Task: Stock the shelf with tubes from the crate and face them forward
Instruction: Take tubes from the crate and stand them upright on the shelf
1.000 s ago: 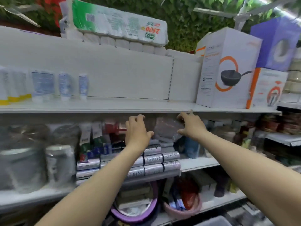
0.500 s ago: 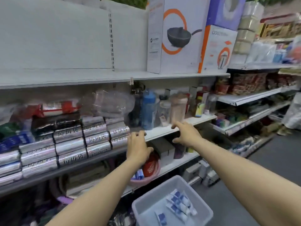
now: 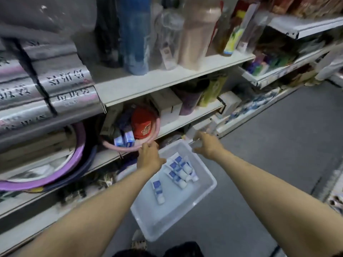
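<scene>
A translucent white crate (image 3: 207, 184) sits on the floor beside the shelving. Several white-and-blue tubes (image 3: 181, 170) lie bunched at its far end, and a single tube (image 3: 158, 191) lies apart nearer its middle. My left hand (image 3: 149, 157) hovers over the crate's far left corner, fingers loosely curled and holding nothing. Above the far right rim is my right hand (image 3: 207, 145), fingers spread and empty. The upper shelf where tubes stand is out of view.
Shelves on the left hold silver rolls (image 3: 61, 89), bottles (image 3: 133, 34), a pink basin (image 3: 130, 145) with a red item and small boxes, and purple hoops (image 3: 74, 164). The grey aisle floor (image 3: 278, 145) stretches right of the crate.
My view has swung down from the upper shelves to the crate on the floor. Both hands have dropped from shelf height to just above the crate's far end.
</scene>
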